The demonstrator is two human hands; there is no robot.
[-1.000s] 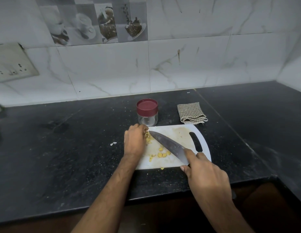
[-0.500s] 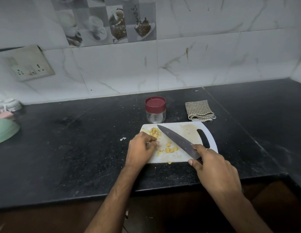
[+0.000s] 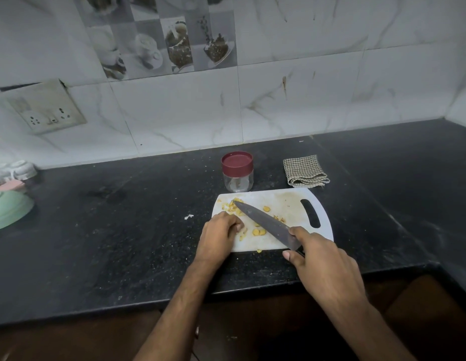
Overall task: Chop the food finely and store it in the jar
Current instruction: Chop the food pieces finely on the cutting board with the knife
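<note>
A white cutting board point(image 3: 291, 201) lies on the black counter point(image 3: 122, 230). Yellow chopped food point(image 3: 259, 231) is scattered on it, with a small heap point(image 3: 230, 205) near its far left corner. My right hand point(image 3: 323, 259) grips the handle of a large knife point(image 3: 263, 221); the blade runs diagonally across the board, its tip at the heap. My left hand point(image 3: 220, 234) rests on the board's left edge with fingers curled; whether it holds any food I cannot tell. A small clear jar point(image 3: 237, 171) with a maroon lid on stands just behind the board.
A folded checked cloth point(image 3: 304, 171) lies right of the jar. A green bowl point(image 3: 7, 209) and other dishes sit at the far left. A white scrap point(image 3: 188, 217) lies left of the board. A tiled wall with a socket panel point(image 3: 41, 106) rises behind.
My left hand drew back from the heap at the far left corner to the board's left edge. The knife tip swung toward the heap. Some pieces now lie right of the blade.
</note>
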